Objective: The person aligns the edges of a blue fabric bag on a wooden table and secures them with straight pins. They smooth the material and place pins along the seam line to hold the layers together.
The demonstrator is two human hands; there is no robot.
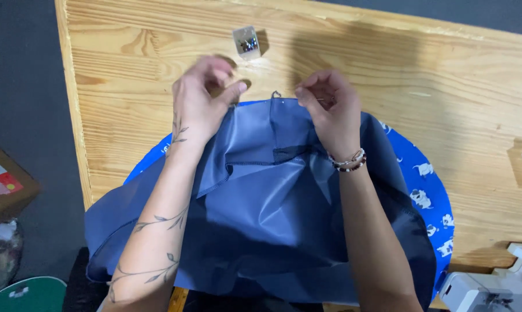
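Note:
A slate-blue cloth lies over a bright blue printed fabric on the wooden table. My left hand is raised just above the cloth's far edge, fingers curled and blurred; whether it holds anything I cannot tell. My right hand rests on the far edge of the cloth with its fingers closed, pinching what looks like a thin pin. A small metal loop shows at the cloth's edge between the hands.
A small clear box of coloured pins stands on the table beyond my left hand. A white sewing machine sits at the lower right. A cardboard box lies on the dark floor at left.

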